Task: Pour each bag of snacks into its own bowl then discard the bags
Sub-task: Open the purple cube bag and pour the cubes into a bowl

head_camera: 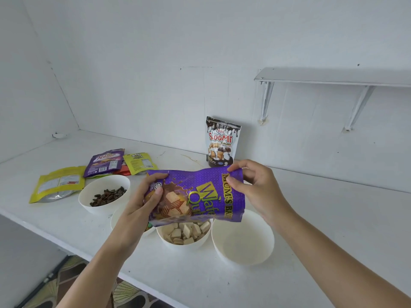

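Here, left fingers [158, 192], right fingers [235, 182] gripping one purple bag [200, 185], four bowls [89, 202] [115, 218] [184, 246] [242, 243] beneath.

A white counter [333, 218], scuffed and speckled, runs from the near right to the far left. Behind it stands a white back wall [155, 63], which meets a white left wall [22, 85] in a corner at the far left. On the right, a white shelf [333, 76] is fixed to the back wall on two slanted brackets [265, 101], with chipped plaster at their feet. Below the counter's near edge lies a floor [133, 294] with a fan pattern in green and brown. The light is soft and even.
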The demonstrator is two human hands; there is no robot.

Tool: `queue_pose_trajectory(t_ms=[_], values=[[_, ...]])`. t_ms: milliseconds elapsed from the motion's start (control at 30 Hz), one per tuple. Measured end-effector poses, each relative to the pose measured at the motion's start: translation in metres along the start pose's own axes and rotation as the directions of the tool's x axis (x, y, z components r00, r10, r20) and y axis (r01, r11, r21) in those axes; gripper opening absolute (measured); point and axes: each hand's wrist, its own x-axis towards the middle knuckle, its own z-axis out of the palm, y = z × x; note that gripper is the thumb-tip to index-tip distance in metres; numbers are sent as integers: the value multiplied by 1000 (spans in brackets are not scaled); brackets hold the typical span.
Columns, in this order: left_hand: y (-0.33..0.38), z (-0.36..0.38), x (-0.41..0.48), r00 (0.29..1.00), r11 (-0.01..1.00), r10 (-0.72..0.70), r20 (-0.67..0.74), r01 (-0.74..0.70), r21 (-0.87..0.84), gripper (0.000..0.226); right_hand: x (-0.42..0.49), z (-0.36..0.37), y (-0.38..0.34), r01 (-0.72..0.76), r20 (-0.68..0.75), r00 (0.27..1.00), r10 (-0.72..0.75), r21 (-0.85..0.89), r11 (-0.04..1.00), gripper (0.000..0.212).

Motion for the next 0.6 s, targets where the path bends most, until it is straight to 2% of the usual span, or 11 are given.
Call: queue_pose_trajectory(t_ms=[133, 333, 600], values=[[1, 4, -2, 1000, 1000, -5, 10, 5, 3, 30, -5, -2, 14, -8, -7, 1000, 7, -95, 995, 18], [5, 10, -2, 1000, 999, 25, 10, -25, 34, 29, -11, -5, 30, 27, -15, 999, -29, -147, 989, 22], [21, 20, 7, 986, 966, 160, -46, -147, 211, 28, -12, -6, 39, 81, -76, 993, -87, -81, 993, 20]])
